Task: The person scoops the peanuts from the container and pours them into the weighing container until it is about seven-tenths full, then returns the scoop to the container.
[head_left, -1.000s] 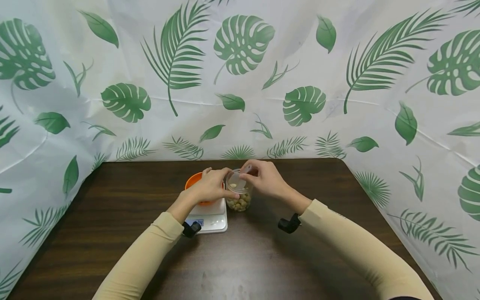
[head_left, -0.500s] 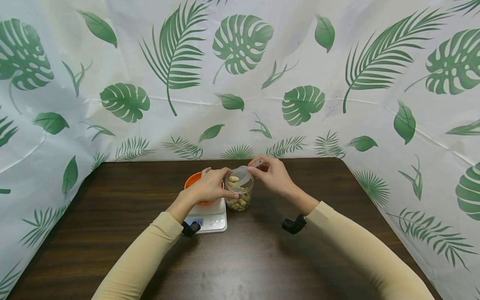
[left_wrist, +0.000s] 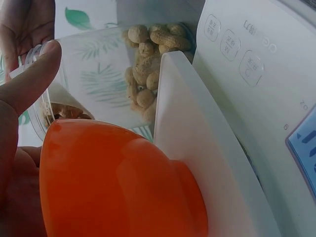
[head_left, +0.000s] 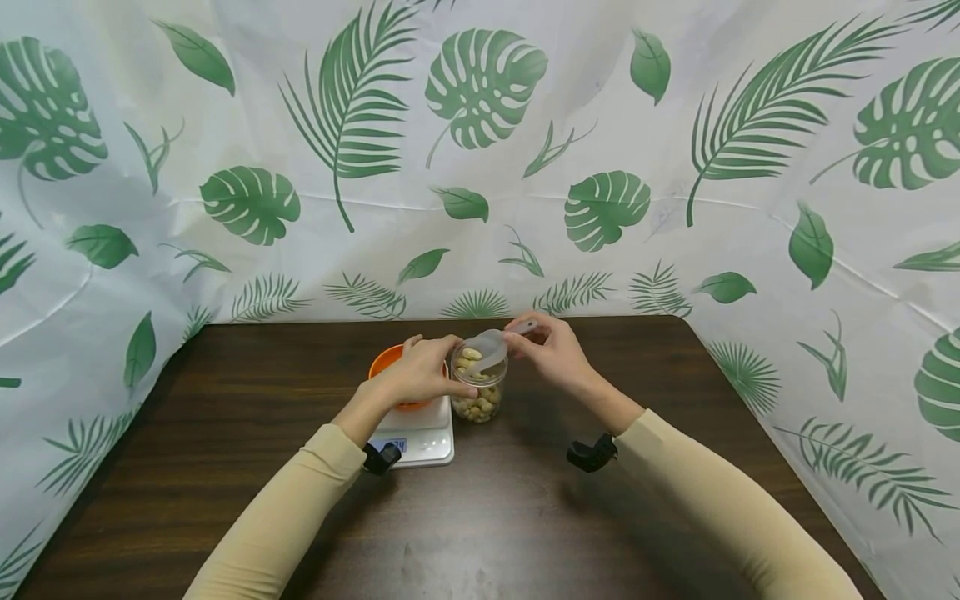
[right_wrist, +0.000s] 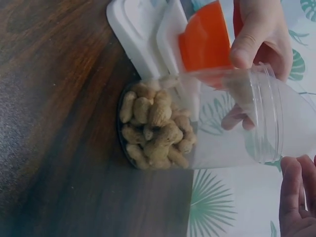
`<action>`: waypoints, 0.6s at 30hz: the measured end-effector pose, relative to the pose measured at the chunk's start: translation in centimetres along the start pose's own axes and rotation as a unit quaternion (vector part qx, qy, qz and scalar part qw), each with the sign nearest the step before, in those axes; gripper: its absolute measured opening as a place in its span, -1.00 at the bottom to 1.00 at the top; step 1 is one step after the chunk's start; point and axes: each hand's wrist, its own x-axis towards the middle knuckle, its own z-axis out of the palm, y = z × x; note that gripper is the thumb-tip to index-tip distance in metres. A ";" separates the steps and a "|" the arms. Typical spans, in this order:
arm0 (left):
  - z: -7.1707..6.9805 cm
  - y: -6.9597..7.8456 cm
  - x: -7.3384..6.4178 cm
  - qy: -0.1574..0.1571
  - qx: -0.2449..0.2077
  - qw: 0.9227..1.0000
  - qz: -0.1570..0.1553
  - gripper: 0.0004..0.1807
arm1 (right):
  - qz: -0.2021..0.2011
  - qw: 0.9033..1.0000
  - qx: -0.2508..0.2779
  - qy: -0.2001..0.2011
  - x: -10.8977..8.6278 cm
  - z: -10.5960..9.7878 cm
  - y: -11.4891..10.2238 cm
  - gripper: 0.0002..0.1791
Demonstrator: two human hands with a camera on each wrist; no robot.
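Observation:
A clear jar (right_wrist: 224, 143) stands on the table with peanuts (right_wrist: 158, 123) in its lower part. My left hand (head_left: 416, 372) grips the jar near its rim, thumb on the near side. My right hand (head_left: 553, 354) pinches the handle of a translucent white scoop (head_left: 491, 343). The scoop slants down leftward into the jar's mouth, with a few peanuts showing beside its bowl. Left of the jar, an orange bowl (left_wrist: 118, 182) sits on a white kitchen scale (head_left: 433, 452), partly hidden by my left hand.
The scale's lit display (head_left: 396, 445) is partly covered by the left wrist camera. The dark wooden table (head_left: 480, 525) ends at a leaf-patterned sheet (head_left: 420, 233) behind the jar.
My right hand has moved right, drawing the scoop from steep to a flatter slant and partly up out of the jar. Peanuts now show in the jar's mouth. My left hand has stayed put.

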 end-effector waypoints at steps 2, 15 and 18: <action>0.0 0.0 0.0 -0.001 0.000 1.000 0.001 -0.18 | 0.000 1.000 0.007 0.003 -0.1 0.0 0.2 -0.79; 0.0 -0.1 -0.1 -0.003 -0.005 1.000 -0.002 -0.18 | 0.018 0.997 0.072 0.025 -0.7 0.1 0.9 -0.77; 0.0 0.0 -0.1 -0.003 -0.006 1.000 -0.001 -0.18 | 0.018 0.996 0.080 0.027 -0.8 0.1 0.9 -0.77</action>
